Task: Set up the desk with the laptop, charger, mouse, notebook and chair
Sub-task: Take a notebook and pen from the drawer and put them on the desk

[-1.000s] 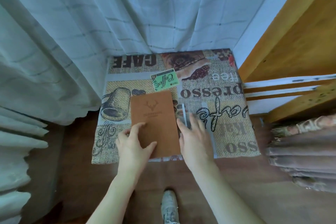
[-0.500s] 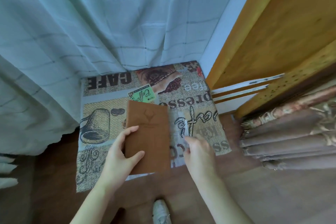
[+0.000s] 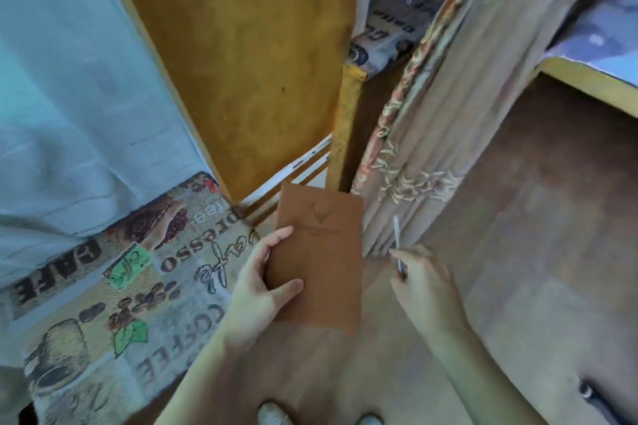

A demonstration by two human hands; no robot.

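A brown notebook [image 3: 319, 259] with a stamped deer head on its cover hangs in the air above the wooden floor. My left hand [image 3: 257, 283] grips its left edge, thumb on the cover. My right hand [image 3: 423, 281] is to the right of the notebook, apart from it, and pinches a thin white pen [image 3: 397, 241] that points up. No laptop, charger or mouse shows.
A coffee-print cushion [image 3: 114, 304] lies on the floor at lower left under a pale curtain [image 3: 69, 97]. An orange wooden panel [image 3: 248, 55] stands ahead. A beige patterned curtain [image 3: 431, 134] hangs at right, and a desk edge [image 3: 587, 83] at far right. My shoes [image 3: 272, 416] are at the bottom.
The notebook has been lifted off the cushion and carried right. My right hand has picked up the pen. The view has swung right towards the wooden panel and beige curtain.
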